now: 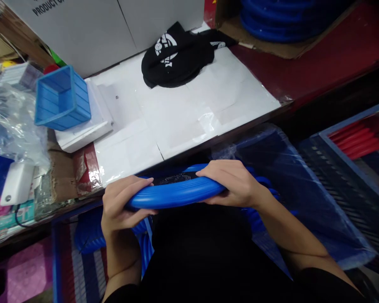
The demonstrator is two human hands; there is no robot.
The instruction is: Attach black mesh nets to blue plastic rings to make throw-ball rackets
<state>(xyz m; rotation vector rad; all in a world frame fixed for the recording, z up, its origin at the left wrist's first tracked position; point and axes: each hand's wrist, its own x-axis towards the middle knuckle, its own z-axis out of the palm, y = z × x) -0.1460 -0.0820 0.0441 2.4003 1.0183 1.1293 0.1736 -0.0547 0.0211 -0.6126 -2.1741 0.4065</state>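
Observation:
A glossy blue plastic ring (177, 194) is held tilted in front of my body, just below the table's front edge. My left hand (121, 202) is wrapped round its left end, thumb below and fingers over the top. My right hand (229, 182) grips the right end in the same way. Dark mesh fabric (177, 179) shows inside the ring's opening; how it is joined to the ring cannot be made out. Beyond the hands, round black fabric pieces (177, 63) with white print lie on the white-covered table (183, 122).
A blue plastic bin (63, 99) stands on a white box (84, 136) at the left, beside clear plastic bags (15, 126). More blue rings (290, 21) sit in a cardboard box at the back right. A large printed carton (97, 29) stands behind. Blue crates (350, 168) are below right.

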